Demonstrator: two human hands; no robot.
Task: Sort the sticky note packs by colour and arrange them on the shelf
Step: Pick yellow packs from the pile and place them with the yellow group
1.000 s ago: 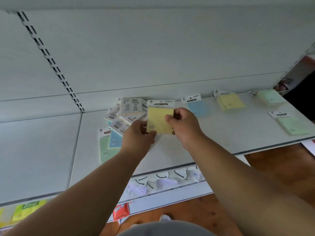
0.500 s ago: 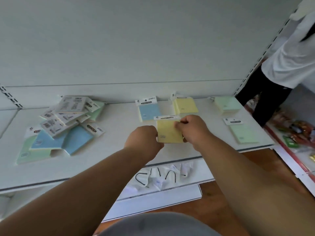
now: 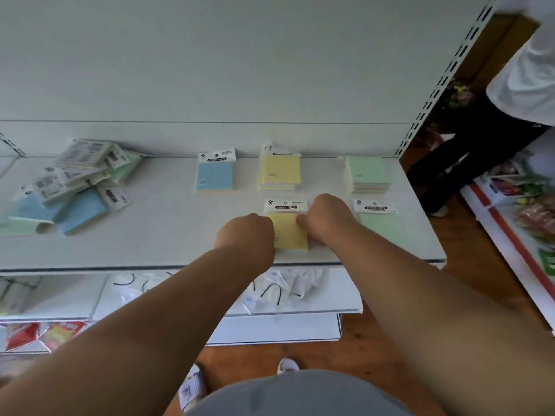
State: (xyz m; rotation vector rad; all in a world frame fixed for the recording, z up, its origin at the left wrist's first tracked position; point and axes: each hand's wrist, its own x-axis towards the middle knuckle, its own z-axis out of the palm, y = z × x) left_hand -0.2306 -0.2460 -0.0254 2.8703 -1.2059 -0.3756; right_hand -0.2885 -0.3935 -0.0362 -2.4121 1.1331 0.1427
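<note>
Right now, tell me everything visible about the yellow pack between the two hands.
The yellow sticky note pack is a pale yellow square pad with a white header card printed "STICKY NOTE". It lies flat near the shelf front edge, header pointing toward the back. The left hand and right hand hold its two sides.

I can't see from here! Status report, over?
Left hand and right hand both on yellow pack, low at shelf front. Yellow stack behind. Nothing blocking.
</note>
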